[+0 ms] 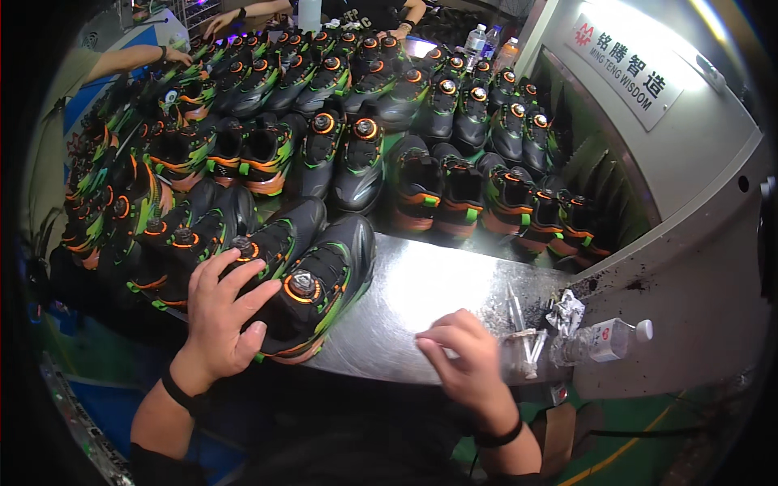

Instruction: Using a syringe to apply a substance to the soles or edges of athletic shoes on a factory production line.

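Observation:
My left hand (220,320) has its fingers spread beside the nearest pair of shoes. Its fingertips reach the dial of the farther shoe (288,231) of that pair; whether they touch it I cannot tell. The nearer shoe (336,271), black with green and orange trim and a round dial, sits to the right of that hand on a metal table (405,324). Over the table's front part, away from the shoes, my right hand (468,364) is closed, thumb and fingers pinched together. Anything between those fingertips is too small to make out.
Rows of similar shoes (361,162) fill the back and left. At the table's right lie a clear plastic bottle (612,340), crumpled foil (566,312) and small pale sticks (531,352). A grey machine panel (681,300) borders the right. Other people's arms (134,61) reach in behind.

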{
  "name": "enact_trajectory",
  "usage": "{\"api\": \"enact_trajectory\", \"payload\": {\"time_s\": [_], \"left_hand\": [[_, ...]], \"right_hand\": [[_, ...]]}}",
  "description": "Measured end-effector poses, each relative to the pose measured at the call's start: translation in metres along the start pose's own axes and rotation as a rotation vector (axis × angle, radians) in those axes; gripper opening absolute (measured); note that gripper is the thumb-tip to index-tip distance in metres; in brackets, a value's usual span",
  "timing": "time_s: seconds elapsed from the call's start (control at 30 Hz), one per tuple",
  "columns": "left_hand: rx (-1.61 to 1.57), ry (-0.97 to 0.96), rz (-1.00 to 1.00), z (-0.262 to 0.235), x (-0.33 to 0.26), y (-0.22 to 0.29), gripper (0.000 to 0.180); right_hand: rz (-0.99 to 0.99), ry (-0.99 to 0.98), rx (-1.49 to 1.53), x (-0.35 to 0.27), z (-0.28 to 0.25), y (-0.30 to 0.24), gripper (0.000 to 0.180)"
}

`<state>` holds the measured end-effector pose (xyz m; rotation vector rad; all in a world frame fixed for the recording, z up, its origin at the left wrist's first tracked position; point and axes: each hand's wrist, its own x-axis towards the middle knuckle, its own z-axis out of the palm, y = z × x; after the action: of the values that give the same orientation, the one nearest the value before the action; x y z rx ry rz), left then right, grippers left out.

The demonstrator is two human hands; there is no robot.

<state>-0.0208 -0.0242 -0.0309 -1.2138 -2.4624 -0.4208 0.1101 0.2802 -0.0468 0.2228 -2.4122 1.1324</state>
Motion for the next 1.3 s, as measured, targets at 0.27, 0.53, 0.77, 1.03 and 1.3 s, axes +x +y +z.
{"api": "enact_trajectory", "payload": {"time_s": [0.27,0.53,0.77,1.03,1.3], "left_hand": [[0.003,0.010,-0.001,0.001,0.003,0.000,0.048],[0.002,-0.006,-0.017,0.004,-0.002,-0.004,0.049],[-0.013,0.034,0.014,0.004,0.002,-0.001,0.048],[-0.022,0.068,-0.004,0.001,-0.002,-0.001,0.045],[-0.030,0.077,0.021,-0.001,0.001,-0.002,0.046]], "right_hand": [[0.009,-0.187,-0.376,-0.032,0.038,0.035,0.039],[0.002,-0.175,-0.436,-0.039,0.049,0.039,0.038],[-0.121,-0.080,-0.544,-0.039,0.046,0.030,0.023],[-0.069,-0.168,-0.549,-0.045,0.049,0.033,0.025],[-0.112,-0.072,-0.479,-0.037,0.049,0.030,0.013]]}}
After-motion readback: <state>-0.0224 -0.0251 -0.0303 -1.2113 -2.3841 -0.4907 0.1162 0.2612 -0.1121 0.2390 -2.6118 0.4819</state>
